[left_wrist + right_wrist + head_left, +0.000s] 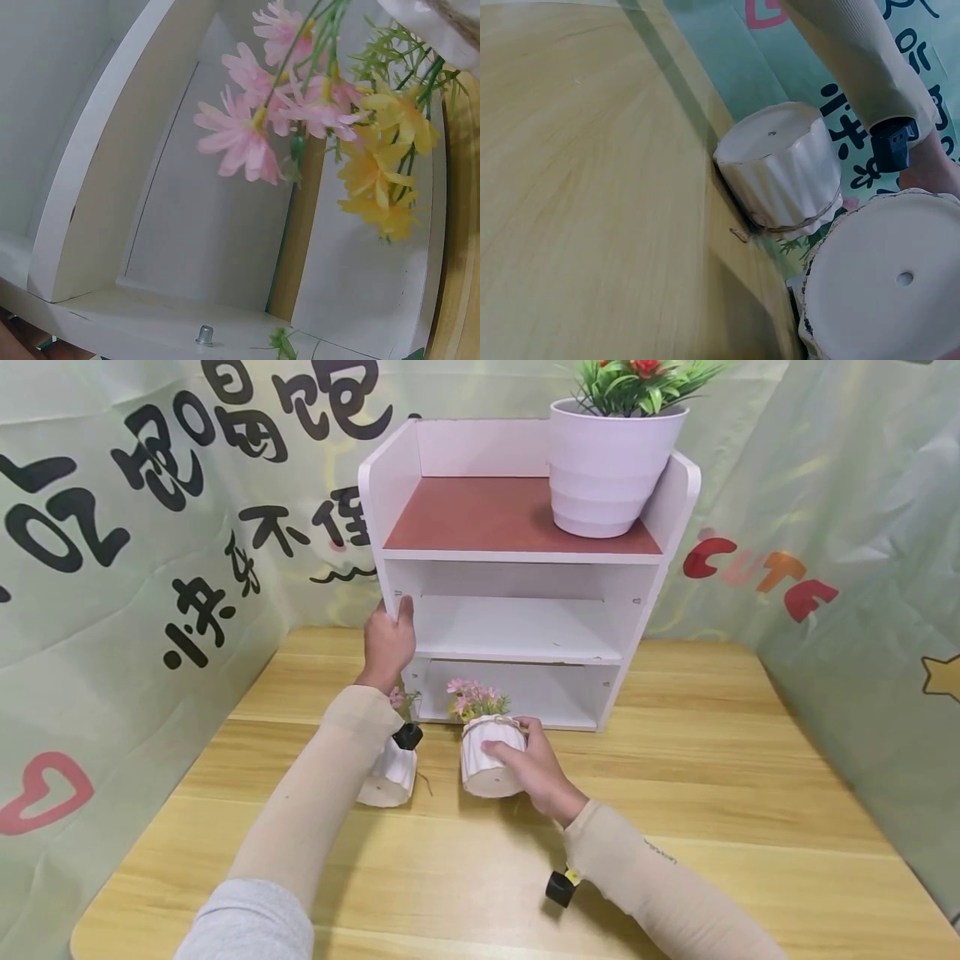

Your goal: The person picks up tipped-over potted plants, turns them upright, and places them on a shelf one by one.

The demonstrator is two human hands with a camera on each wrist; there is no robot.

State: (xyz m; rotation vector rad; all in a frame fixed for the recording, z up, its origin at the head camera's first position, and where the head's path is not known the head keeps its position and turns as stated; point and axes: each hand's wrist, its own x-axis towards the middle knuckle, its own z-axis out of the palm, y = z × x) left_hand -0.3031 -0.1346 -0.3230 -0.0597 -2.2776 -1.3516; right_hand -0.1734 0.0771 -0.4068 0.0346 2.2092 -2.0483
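My left hand (387, 645) grips the left side panel of a small white shelf (517, 628), with its thumb at the front edge. In my right hand (543, 770) is a small white flowerpot (483, 768), pinched at its side and tilted so its base faces me. That base (892, 277) shows a small hole in the right wrist view. Pink flowers (476, 697) stick out of it toward the bottom compartment. A second white flowerpot (784, 176) lies on its side on the table, partly behind my left forearm in the head view. Pink (244, 135) and yellow flowers (379, 176) hang before the shelf in the left wrist view.
A large white pot (611, 477) with a green plant and red flowers stands on the shelf's red-brown top, at the right. The shelf stands at the back of the wooden table (697, 777). Printed cloth (90, 635) surrounds the table's sides and back.
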